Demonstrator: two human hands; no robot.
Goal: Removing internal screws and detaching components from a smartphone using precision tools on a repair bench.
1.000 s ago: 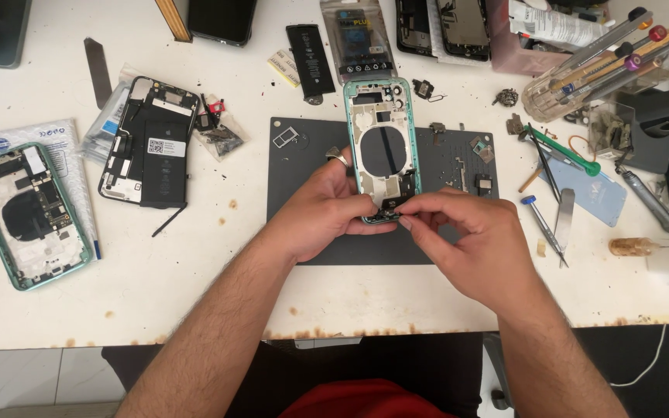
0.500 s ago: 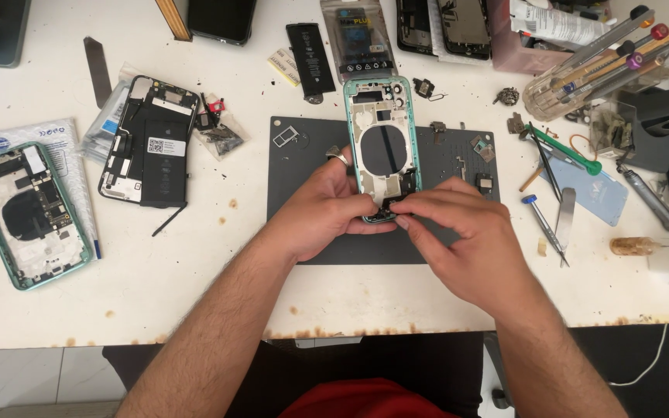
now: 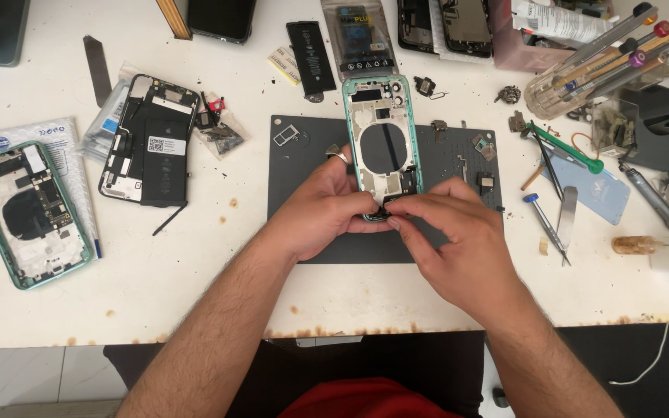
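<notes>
An opened green phone housing (image 3: 382,138) with a dark round coil inside lies upright on a dark grey work mat (image 3: 311,155). My left hand (image 3: 323,205), a ring on one finger, grips the housing's lower left edge. My right hand (image 3: 458,240) pinches a small dark part at the housing's bottom end, fingertips touching those of the left hand. The bottom edge of the housing is hidden by my fingers.
A second green housing (image 3: 29,213) lies at far left. A phone screen assembly (image 3: 151,139) and a black battery (image 3: 310,58) rest behind. Screwdrivers (image 3: 545,220), tweezers (image 3: 566,220), a green tool (image 3: 563,147) and a tool jar (image 3: 574,73) crowd the right side. Small screws and parts dot the mat.
Both hands stay at the housing's bottom end; my right-hand fingers shifted slightly against it.
</notes>
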